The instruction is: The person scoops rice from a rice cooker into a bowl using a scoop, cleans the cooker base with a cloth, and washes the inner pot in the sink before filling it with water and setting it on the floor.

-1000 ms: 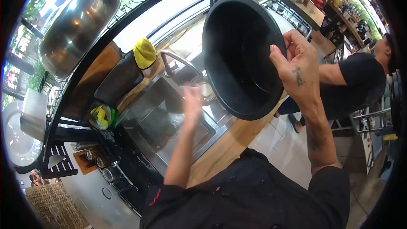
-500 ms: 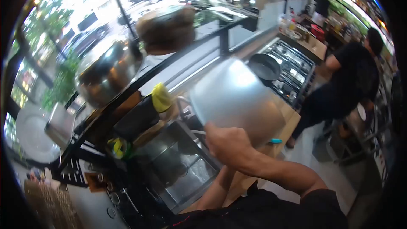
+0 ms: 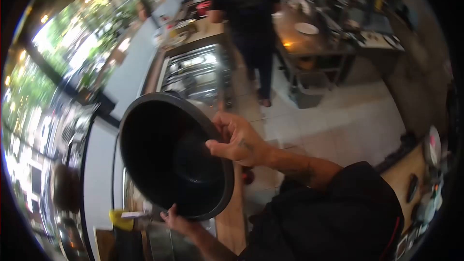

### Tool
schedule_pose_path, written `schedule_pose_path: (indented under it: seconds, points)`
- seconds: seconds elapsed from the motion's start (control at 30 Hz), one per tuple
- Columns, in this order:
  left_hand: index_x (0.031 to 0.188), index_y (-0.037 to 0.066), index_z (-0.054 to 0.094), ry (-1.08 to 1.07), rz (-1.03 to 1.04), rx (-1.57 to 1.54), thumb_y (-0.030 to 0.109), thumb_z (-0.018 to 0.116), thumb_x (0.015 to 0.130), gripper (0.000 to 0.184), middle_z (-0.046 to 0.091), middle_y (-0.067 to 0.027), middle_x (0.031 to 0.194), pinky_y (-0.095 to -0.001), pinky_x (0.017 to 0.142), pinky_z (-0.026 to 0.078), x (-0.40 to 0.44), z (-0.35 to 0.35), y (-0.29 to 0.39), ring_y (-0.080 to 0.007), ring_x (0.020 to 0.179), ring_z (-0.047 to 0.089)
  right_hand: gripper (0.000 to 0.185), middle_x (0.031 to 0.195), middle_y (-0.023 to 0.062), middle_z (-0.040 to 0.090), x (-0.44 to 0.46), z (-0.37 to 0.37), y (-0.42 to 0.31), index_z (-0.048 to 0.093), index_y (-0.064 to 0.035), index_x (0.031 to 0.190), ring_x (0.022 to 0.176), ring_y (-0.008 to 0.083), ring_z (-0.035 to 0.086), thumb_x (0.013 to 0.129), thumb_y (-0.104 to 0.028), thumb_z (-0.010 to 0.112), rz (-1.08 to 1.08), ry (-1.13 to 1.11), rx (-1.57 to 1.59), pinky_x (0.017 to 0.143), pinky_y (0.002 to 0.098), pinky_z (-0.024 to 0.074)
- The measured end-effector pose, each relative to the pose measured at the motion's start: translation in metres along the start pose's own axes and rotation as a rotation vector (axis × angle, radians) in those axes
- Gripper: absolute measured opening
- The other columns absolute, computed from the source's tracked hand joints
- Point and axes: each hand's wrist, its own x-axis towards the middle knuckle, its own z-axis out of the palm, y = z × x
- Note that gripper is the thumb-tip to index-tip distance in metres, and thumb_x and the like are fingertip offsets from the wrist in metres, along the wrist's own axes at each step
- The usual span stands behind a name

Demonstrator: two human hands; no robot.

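A large deep pot with a dark inside is tilted so that its mouth faces me. My right hand is closed on the rim at its right side, thumb over the edge. At the bottom of the rim, my left hand grips it too, with fingertips showing by the edge. Inside the pot I see a dull pale reflection on the base. Part of the sink lies below my left hand. A yellow cloth hangs left of that hand.
Beyond the pot is a gas stove on the counter. A person in dark clothes stands past it, back to me. To the right a steel table carries a white plate. A wooden counter stands at far right.
My view has swung to the right. The pot has turned from showing its silvery outside to showing its dark inside. My left hand, hidden before, shows at the rim. The other person appears farther left.
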Motion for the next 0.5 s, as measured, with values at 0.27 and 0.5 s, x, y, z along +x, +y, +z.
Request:
schedule_pose_path:
  seconds: [0.27,0.5]
  points:
    - [0.142,-0.007,0.054,-0.554,0.559,0.765,0.009,0.068,0.082,0.064,0.063,-0.0294,0.132,-0.0493,0.092,0.055,-0.074,0.177,-0.076,-0.0399,0.111,0.063,0.030,0.097,-0.0002,0.071,-0.093,-0.258,0.005,0.071,-0.0027,0.115,0.087,0.0071,0.063,0.092,-0.016,0.084,0.152,0.423,-0.031,0.074,0.0262,0.0499]
    - [0.149,-0.007,0.046,-1.133,0.399,0.770,0.008,0.068,0.077,0.076,0.062,-0.0273,0.132,-0.0530,0.098,0.052,-0.225,0.395,-0.191,-0.0380,0.114,0.060,0.029,0.104,0.0040,0.074,-0.197,-0.429,0.042,0.074,-0.0016,0.118,0.092,0.0131,0.067,0.092,-0.013,0.078,0.369,0.971,0.441,0.083,0.0323,0.0537]
